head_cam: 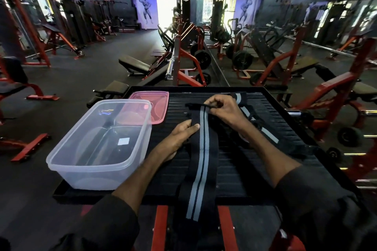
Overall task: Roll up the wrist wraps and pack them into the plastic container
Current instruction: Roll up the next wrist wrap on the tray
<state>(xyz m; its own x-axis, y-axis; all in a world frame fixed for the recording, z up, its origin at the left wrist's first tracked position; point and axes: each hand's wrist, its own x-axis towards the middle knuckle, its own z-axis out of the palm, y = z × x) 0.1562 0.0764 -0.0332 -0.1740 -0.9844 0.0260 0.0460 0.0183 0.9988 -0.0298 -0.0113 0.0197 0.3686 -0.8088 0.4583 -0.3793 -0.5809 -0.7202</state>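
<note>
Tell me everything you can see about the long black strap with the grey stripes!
The wrist wrap is a long band of black woven fabric with two grey stripes down its middle. It lies flat and unrolled on the black ribbed platform, its near end hanging over the front edge. A thin black loop sits at the far end. The left hand presses its left edge flat, and the right hand pinches the far end with its fingers.

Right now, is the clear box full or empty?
Empty: the clear box shows its bare bottom, with no wrap inside yet.

Right hand (pixel 222 109) hides second wrap (pixel 263 128) partly.
</note>
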